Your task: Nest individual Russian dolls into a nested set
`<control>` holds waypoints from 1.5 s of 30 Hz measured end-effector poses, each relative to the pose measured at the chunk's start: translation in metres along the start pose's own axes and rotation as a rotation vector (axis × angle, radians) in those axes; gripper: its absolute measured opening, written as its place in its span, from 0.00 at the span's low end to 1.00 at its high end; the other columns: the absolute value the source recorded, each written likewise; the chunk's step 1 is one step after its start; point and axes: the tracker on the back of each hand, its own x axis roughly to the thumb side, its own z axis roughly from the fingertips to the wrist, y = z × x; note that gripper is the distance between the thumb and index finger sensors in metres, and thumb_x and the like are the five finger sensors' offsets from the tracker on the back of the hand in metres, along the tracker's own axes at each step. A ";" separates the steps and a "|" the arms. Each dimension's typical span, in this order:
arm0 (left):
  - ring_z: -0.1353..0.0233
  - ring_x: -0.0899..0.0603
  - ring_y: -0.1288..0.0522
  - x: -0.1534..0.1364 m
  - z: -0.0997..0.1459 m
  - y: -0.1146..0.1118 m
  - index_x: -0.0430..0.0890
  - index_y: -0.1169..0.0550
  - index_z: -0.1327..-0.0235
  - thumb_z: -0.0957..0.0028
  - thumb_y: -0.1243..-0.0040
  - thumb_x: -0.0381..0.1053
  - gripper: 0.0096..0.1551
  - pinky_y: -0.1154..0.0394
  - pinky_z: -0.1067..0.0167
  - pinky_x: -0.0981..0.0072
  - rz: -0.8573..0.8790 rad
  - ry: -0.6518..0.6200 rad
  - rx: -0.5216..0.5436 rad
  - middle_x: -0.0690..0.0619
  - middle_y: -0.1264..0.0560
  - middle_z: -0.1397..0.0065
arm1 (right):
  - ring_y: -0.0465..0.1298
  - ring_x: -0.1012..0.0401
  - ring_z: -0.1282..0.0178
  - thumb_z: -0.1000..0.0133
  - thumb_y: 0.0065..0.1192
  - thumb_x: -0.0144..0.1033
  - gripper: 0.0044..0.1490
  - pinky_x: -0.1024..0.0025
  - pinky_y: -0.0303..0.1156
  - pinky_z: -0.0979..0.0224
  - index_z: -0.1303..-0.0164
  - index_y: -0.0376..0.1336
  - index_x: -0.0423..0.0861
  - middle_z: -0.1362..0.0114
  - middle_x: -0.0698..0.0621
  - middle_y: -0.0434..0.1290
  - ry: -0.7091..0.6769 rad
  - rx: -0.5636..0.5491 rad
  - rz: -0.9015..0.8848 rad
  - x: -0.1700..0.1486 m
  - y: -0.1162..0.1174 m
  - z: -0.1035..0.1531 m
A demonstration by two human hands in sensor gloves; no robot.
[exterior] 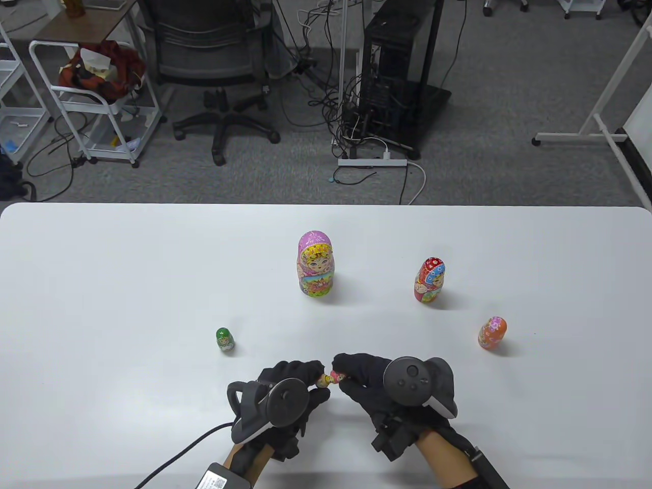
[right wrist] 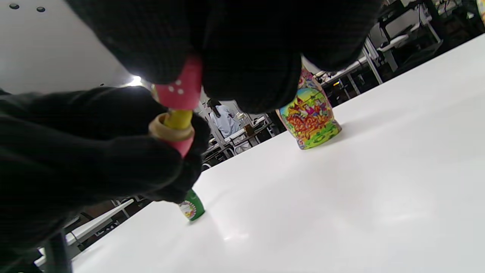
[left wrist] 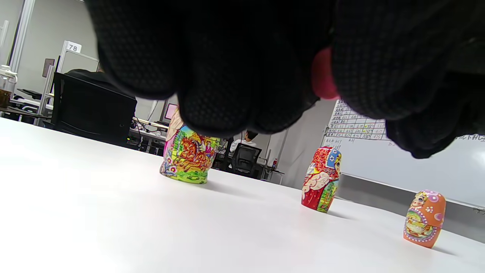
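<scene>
A small pink doll (exterior: 330, 379) is held between the two hands just above the near middle of the table (exterior: 102, 285). Its lower half is pinched by the fingers of the left hand (exterior: 285, 395), its upper half by the fingers of the right hand (exterior: 377, 387). In the right wrist view the two halves (right wrist: 178, 110) are seen partly drawn apart: the bare wooden lip of the lower half shows, and something yellow spans the gap between the halves. Whether that is an inner doll or part of the doll's own neck cannot be told.

The step in hand is judged to be the opening, or possibly the closing, of this small doll; which of the two cannot be told.

The green doll (exterior: 224, 340) stands just beyond the left hand. The large purple doll (exterior: 315, 264) stands far and central, the red doll (exterior: 429, 280) to its right, and the orange doll (exterior: 492, 332) nearer, at the right. All four are upright and closed.

For the next move, a straight pull or push along the doll's axis is called for, with both pinches kept firm, since the halves are small and easily dropped. After that, the next doll in size is probably to be taken up.
</scene>
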 end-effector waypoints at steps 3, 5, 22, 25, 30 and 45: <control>0.48 0.52 0.15 0.001 0.000 0.001 0.52 0.19 0.45 0.63 0.30 0.65 0.34 0.18 0.44 0.56 0.001 -0.007 0.005 0.56 0.14 0.47 | 0.81 0.59 0.44 0.50 0.71 0.45 0.30 0.57 0.75 0.36 0.38 0.63 0.57 0.34 0.53 0.76 -0.013 0.006 0.024 0.002 -0.001 0.000; 0.48 0.52 0.15 0.002 0.001 0.001 0.52 0.19 0.45 0.63 0.30 0.65 0.34 0.18 0.44 0.56 0.007 -0.012 0.009 0.55 0.14 0.47 | 0.82 0.59 0.44 0.50 0.71 0.45 0.30 0.57 0.75 0.36 0.38 0.63 0.57 0.34 0.53 0.76 -0.014 0.006 0.017 0.003 0.000 0.000; 0.48 0.52 0.15 0.006 0.002 -0.001 0.52 0.19 0.45 0.63 0.29 0.65 0.34 0.18 0.44 0.56 -0.009 -0.048 0.005 0.55 0.14 0.47 | 0.81 0.58 0.43 0.49 0.70 0.45 0.29 0.56 0.75 0.35 0.37 0.63 0.57 0.33 0.52 0.76 -0.026 0.057 -0.009 0.003 0.003 0.000; 0.49 0.52 0.15 0.007 0.002 0.000 0.52 0.19 0.45 0.64 0.29 0.65 0.34 0.18 0.44 0.56 -0.017 -0.058 0.015 0.55 0.14 0.48 | 0.81 0.58 0.43 0.49 0.70 0.44 0.29 0.56 0.75 0.35 0.37 0.64 0.57 0.33 0.52 0.76 -0.031 0.055 -0.008 0.003 0.003 0.000; 0.50 0.52 0.14 0.009 0.004 0.002 0.52 0.18 0.47 0.65 0.28 0.65 0.34 0.18 0.45 0.57 -0.033 -0.064 0.044 0.55 0.13 0.49 | 0.81 0.58 0.44 0.49 0.70 0.45 0.29 0.56 0.75 0.35 0.37 0.64 0.56 0.34 0.51 0.76 -0.043 0.042 -0.010 0.005 0.003 0.000; 0.50 0.53 0.14 -0.003 0.002 -0.004 0.53 0.18 0.46 0.64 0.29 0.66 0.34 0.17 0.45 0.58 0.094 -0.010 0.010 0.57 0.13 0.49 | 0.80 0.57 0.41 0.49 0.69 0.46 0.28 0.54 0.73 0.32 0.38 0.65 0.56 0.33 0.52 0.75 -0.018 -0.044 -0.073 0.008 0.013 0.003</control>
